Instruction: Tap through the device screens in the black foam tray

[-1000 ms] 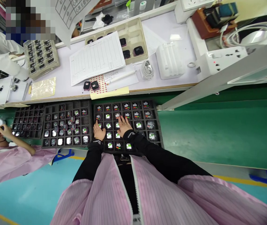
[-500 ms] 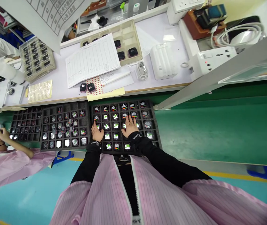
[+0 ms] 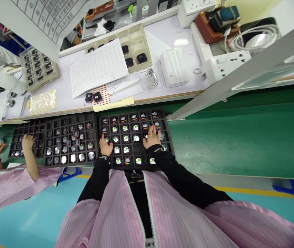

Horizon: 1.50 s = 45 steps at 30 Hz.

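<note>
A black foam tray [image 3: 138,149] in front of me holds rows of small square watch bodies, many with lit screens. My left hand [image 3: 106,146] rests over the tray's left column with its fingers stretched out, the index finger touching a watch body [image 3: 104,130]. My right hand [image 3: 152,138] lies over the right part of the tray, fingers extended onto the watch bodies there and hiding part of them. Just left of it a watch body [image 3: 136,138] shows a white and green screen. Neither hand grips anything that I can see.
A second foam tray [image 3: 94,134] with watch bodies, some piled up, adjoins on the left. Beyond it a co-worker's hand [image 3: 27,142] is over another tray. The bench behind carries paper sheets [image 3: 99,69], a beige tray [image 3: 147,41], a coiled cable [image 3: 151,78] and a white adapter [image 3: 175,67].
My right hand has moved right by about one column, uncovering a watch body with a lit screen. My left hand stays in place. The co-worker's one hand has reached over the far left tray.
</note>
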Each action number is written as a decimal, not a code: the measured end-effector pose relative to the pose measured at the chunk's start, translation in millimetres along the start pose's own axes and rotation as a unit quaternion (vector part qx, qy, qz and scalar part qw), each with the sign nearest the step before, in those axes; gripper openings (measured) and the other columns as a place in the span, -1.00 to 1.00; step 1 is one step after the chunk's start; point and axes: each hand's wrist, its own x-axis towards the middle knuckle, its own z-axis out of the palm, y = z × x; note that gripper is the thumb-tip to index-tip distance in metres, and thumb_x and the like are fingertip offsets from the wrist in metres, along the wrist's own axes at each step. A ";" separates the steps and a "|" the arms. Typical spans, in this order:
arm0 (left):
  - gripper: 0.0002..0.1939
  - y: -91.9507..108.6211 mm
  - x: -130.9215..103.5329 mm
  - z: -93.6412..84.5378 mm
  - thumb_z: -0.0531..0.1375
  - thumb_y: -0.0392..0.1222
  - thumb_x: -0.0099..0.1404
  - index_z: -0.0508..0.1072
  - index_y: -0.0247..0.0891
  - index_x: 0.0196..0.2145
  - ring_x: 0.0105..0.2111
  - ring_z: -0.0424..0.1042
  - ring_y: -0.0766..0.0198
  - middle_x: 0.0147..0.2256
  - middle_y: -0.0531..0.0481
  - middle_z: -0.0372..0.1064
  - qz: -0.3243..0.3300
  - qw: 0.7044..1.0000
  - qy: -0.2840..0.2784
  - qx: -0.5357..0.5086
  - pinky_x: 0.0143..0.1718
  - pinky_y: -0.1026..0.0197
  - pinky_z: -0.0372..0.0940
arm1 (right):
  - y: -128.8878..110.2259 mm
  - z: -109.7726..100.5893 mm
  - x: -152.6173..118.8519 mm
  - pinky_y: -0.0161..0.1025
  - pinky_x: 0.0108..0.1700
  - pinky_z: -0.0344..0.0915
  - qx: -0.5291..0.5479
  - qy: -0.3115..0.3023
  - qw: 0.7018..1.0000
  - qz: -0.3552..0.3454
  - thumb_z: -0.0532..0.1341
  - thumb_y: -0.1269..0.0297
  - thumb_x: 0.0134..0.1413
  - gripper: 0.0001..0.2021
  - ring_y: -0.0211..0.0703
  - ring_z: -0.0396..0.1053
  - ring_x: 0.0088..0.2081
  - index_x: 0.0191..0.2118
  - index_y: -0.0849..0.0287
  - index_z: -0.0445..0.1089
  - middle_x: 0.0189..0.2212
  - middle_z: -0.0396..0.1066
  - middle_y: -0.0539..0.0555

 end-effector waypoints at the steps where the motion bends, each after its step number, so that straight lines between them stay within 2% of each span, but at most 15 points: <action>1: -0.21 -0.1 0.1 0.0 0.14 -0.32 0.14 0.00 -0.41 0.31 0.19 0.18 -0.15 0.14 -0.36 0.17 0.001 1.000 0.000 0.001 0.23 -0.11 0.11 | 5.1 -0.8 -0.2 0.28 0.36 -0.28 0.005 0.011 1.000 0.003 0.07 0.33 -0.06 -0.07 0.23 -0.24 0.40 0.33 0.76 -0.38 0.33 -0.08 0.55; 6: -0.22 -0.5 1.4 0.8 0.14 -0.32 0.14 0.01 -0.40 0.30 0.19 0.19 -0.14 0.14 -0.36 0.17 -0.007 1.000 -0.001 0.009 0.24 -0.12 0.10 | 31.7 -6.4 0.1 0.32 0.34 -0.24 -0.001 0.044 0.999 0.023 0.07 0.34 -0.04 -0.06 0.24 -0.25 0.39 0.33 0.76 -0.45 0.32 -0.08 0.56; 11: -0.21 -2.9 4.2 3.1 0.15 -0.32 0.15 -0.02 -0.40 0.31 0.21 0.16 -0.13 0.15 -0.36 0.16 -0.008 1.000 0.002 0.010 0.25 -0.13 0.08 | 42.7 -20.8 6.3 0.34 0.35 -0.28 -0.015 -0.019 0.999 0.030 0.06 0.30 -0.03 -0.13 0.24 -0.24 0.39 0.32 0.76 -0.24 0.30 -0.01 0.56; 16: -0.20 -4.7 7.3 5.7 0.16 -0.31 0.14 0.00 -0.42 0.31 0.20 0.16 -0.15 0.16 -0.37 0.15 -0.017 1.000 0.005 0.009 0.26 -0.13 0.08 | 49.4 -34.0 14.6 0.30 0.36 -0.30 -0.009 0.001 1.000 0.019 0.04 0.25 0.02 -0.16 0.24 -0.25 0.40 0.33 0.74 -0.19 0.31 0.00 0.53; 19: -0.18 -5.9 10.0 6.0 0.17 -0.31 0.13 0.00 -0.45 0.31 0.21 0.15 -0.17 0.17 -0.39 0.13 -0.025 1.000 0.000 0.010 0.26 -0.13 0.07 | 59.3 -33.8 24.4 0.33 0.35 -0.25 0.010 0.014 1.000 0.007 0.05 0.26 -0.01 -0.16 0.27 -0.21 0.39 0.32 0.73 -0.18 0.30 0.02 0.53; 24: -0.11 -8.8 15.4 5.2 0.21 -0.33 0.09 -0.06 -0.46 0.33 0.23 0.13 -0.13 0.16 -0.37 0.12 -0.040 0.999 -0.012 -0.019 0.31 -0.09 0.01 | 71.5 -34.5 53.9 0.31 0.34 -0.19 0.027 -0.006 0.999 -0.044 0.04 0.27 -0.02 -0.18 0.28 -0.13 0.37 0.32 0.72 -0.12 0.31 0.00 0.53; 28: -0.09 -9.0 16.7 7.1 0.22 -0.37 0.05 -0.04 -0.40 0.32 0.22 0.15 -0.08 0.14 -0.31 0.15 -0.052 0.997 0.010 -0.055 0.33 -0.09 -0.01 | 68.3 -38.2 76.4 0.28 0.35 -0.19 0.011 0.001 0.997 -0.076 0.04 0.28 0.01 -0.15 0.26 -0.18 0.39 0.33 0.76 -0.22 0.33 -0.08 0.54; 31: -0.11 -8.8 16.6 9.1 0.23 -0.39 0.03 0.00 -0.39 0.30 0.22 0.16 -0.08 0.13 -0.31 0.15 -0.052 0.997 0.021 -0.062 0.32 -0.09 0.01 | 65.7 -38.3 83.9 0.29 0.36 -0.23 -0.009 -0.030 0.997 -0.076 0.07 0.28 -0.01 -0.15 0.28 -0.19 0.39 0.31 0.78 -0.18 0.32 -0.07 0.57; 35: -0.11 -9.3 16.1 10.7 0.22 -0.40 0.03 0.00 -0.40 0.29 0.21 0.17 -0.07 0.12 -0.31 0.17 -0.054 0.996 0.023 -0.065 0.32 -0.10 0.01 | 68.1 -35.7 80.9 0.27 0.37 -0.26 -0.007 -0.033 0.997 -0.075 0.05 0.28 0.01 -0.18 0.27 -0.19 0.39 0.30 0.81 -0.15 0.31 -0.05 0.58; 38: -0.11 -8.9 14.4 11.0 0.21 -0.39 0.03 -0.01 -0.38 0.30 0.22 0.16 -0.06 0.14 -0.30 0.17 -0.050 0.996 0.026 -0.064 0.32 -0.10 0.00 | 66.9 -32.0 74.9 0.25 0.38 -0.26 0.018 -0.033 0.993 -0.109 0.05 0.30 0.01 -0.18 0.26 -0.18 0.39 0.32 0.76 -0.15 0.32 -0.03 0.53; 41: -0.12 -6.7 11.7 10.6 0.20 -0.38 0.06 -0.03 -0.40 0.31 0.22 0.17 -0.06 0.15 -0.33 0.17 -0.044 0.998 0.026 -0.039 0.32 -0.09 0.02 | 57.0 -28.4 71.8 0.26 0.38 -0.27 0.042 -0.042 0.987 -0.147 0.07 0.33 -0.03 -0.16 0.25 -0.14 0.38 0.35 0.67 -0.16 0.32 0.00 0.48; 45: -0.16 -3.0 8.0 9.0 0.18 -0.37 0.08 0.00 -0.37 0.31 0.21 0.19 -0.09 0.13 -0.34 0.19 -0.042 0.998 0.033 -0.021 0.28 -0.12 0.07 | 37.7 -26.7 74.0 0.23 0.39 -0.24 0.056 -0.034 0.985 -0.161 0.07 0.35 -0.03 -0.11 0.21 -0.15 0.39 0.38 0.62 -0.29 0.34 -0.04 0.45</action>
